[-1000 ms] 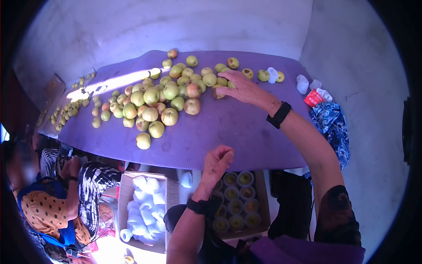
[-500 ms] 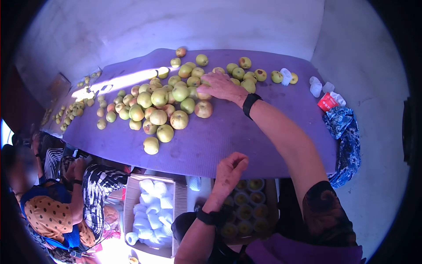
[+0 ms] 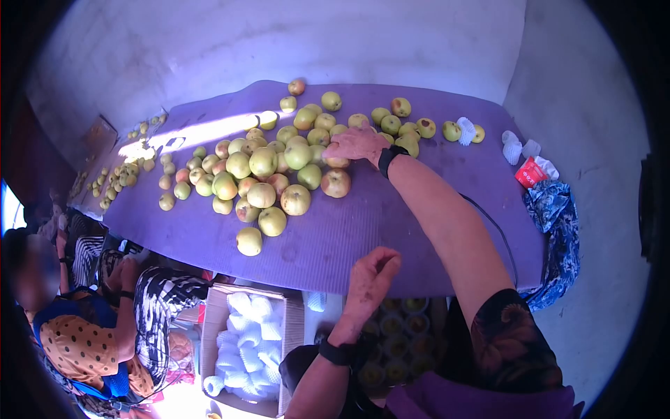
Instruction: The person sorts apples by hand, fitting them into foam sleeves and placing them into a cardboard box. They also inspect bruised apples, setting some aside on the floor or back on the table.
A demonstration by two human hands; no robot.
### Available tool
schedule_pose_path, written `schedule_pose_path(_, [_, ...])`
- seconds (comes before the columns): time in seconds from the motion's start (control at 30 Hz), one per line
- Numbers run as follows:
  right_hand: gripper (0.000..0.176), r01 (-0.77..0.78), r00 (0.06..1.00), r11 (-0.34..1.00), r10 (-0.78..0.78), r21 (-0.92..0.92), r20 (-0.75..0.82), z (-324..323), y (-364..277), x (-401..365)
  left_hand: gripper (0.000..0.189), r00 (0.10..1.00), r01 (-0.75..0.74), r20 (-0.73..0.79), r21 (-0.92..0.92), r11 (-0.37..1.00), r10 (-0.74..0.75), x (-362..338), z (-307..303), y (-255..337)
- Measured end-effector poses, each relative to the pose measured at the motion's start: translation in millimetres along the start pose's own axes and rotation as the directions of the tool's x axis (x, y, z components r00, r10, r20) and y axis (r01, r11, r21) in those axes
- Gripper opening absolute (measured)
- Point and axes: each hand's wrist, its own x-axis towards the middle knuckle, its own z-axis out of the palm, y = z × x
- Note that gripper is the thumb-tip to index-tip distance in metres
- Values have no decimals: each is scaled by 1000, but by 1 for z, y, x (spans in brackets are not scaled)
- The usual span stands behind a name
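Observation:
My right hand reaches over the heap of yellow-green apples on the purple table cover. Its fingers curl down onto an apple with a reddish flush, which they partly hide. Just below lies a larger blushed apple. Held above the table's front edge, my left hand has its fingers curled in, and nothing shows in them. Beneath it, in shadow, stands a box with apples set in rows, partly covered by my left arm.
White foam fruit nets fill a cardboard box at the table's front. On the right lie loose nets, a red packet and blue patterned cloth. A seated person is at left, near smaller apples.
My right hand has drawn its fingers in and lowered slightly over the apples. The left hand stays curled in nearly the same place. The whole view has shifted slightly.

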Motion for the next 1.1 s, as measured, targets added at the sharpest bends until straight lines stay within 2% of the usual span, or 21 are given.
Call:
schedule_pose_path(0.13, [62, 71, 996, 994, -75, 88, 43, -12, 9, -14, 17, 1000, -9, -24, 23, 1000, 9, 8, -6, -5])
schedule_pose_path(0.2, [58, 44, 996, 995, -51, 94, 69, -24, 12, -30, 17, 991, 8, -134, 5, 1000, -8, 12, -11, -2])
schedule_pose_path(0.23, [55, 20, 995, 994, -30, 104, 96, -27, 15, -37, 17, 991, 11, -130, -6, 1000, -11, 14, -13, -3])
schedule_pose_path(0.27, [55, 15, 994, 995, -25, 99, 104, -25, 22, -41, 22, 979, -21, -201, 24, 999, 26, 18, -15, -7])
schedule_pose_path(0.3, [56, 50, 996, 996, -55, 68, 68, -26, 29, -45, 27, 961, -53, -268, 59, 997, 67, 21, -17, -9])
schedule_pose_path(0.33, [57, 84, 996, 996, -85, 36, 31, -26, 35, -47, 27, 963, -53, -261, 54, 997, 65, 24, -18, -9])
schedule_pose_path(0.37, [57, 75, 996, 997, -76, 34, 34, -25, 39, -50, 35, 946, -56, -318, 39, 998, 66, 27, -18, -8])
schedule_pose_path(0.4, [56, 71, 997, 985, -67, 159, -32, -25, 42, -53, 44, 925, -61, -375, 27, 998, 66, 29, -18, -9])
schedule_pose_path(0.43, [56, 77, 994, 956, -51, 282, -98, -25, 43, -54, 44, 926, -60, -372, 24, 998, 65, 31, -18, -11])
schedule_pose_path(0.47, [56, 73, 994, 957, -48, 281, -96, -18, 46, -52, 51, 926, -50, -375, 5, 999, 48, 34, -18, -15])
schedule_pose_path(0.53, [52, 74, 926, 954, 43, 292, -375, -4, 48, -46, 57, 926, -37, -377, -17, 999, 28, 37, -15, -19])
schedule_pose_path(0.57, [52, 72, 927, 954, 44, 291, -373, -1, 52, -42, 59, 917, -26, -398, -29, 999, 12, 38, -13, -19])
schedule_pose_path(0.63, [46, -63, 966, 963, 125, 263, -226, -11, 47, -42, 60, 909, -9, -416, -44, 999, -10, 40, -10, -20])
schedule_pose_path(0.67, [46, -67, 967, 962, 127, 264, -220, -14, 49, -44, 60, 910, -15, -416, -49, 999, -6, 40, -10, -20])
schedule_pose_path(0.73, [40, -81, 970, 991, 103, 109, -219, -18, 54, -52, 60, 911, -10, -412, -55, 998, -13, 39, -10, -19])
schedule_pose_path(0.77, [40, -85, 972, 990, 107, 111, -211, -15, 60, -48, 60, 921, 7, -388, -68, 998, -32, 38, -11, -15])
schedule_pose_path(0.83, [35, -180, 975, 983, 172, -46, -141, -12, 71, -39, 60, 931, 28, -362, -85, 996, -57, 37, -11, -6])
schedule_pose_path(0.9, [34, -136, 981, 989, 127, -51, -148, -9, 85, -45, 58, 924, 32, -370, -161, 986, -90, 36, -10, 1])
schedule_pose_path(0.97, [32, -94, 984, 994, 85, -56, -154, -8, 93, -50, 58, 927, 35, -364, -150, 988, -88, 38, -9, 0])
schedule_pose_path(1.03, [31, -60, 994, 996, 66, 69, -87, -7, 101, -51, 57, 930, 35, -358, -138, 990, -83, 38, -8, -1])
schedule_pose_path(1.1, [32, -70, 993, 995, 76, 73, -89, -3, 105, -57, 55, 934, 31, -348, -152, 988, -83, 39, -6, -2])
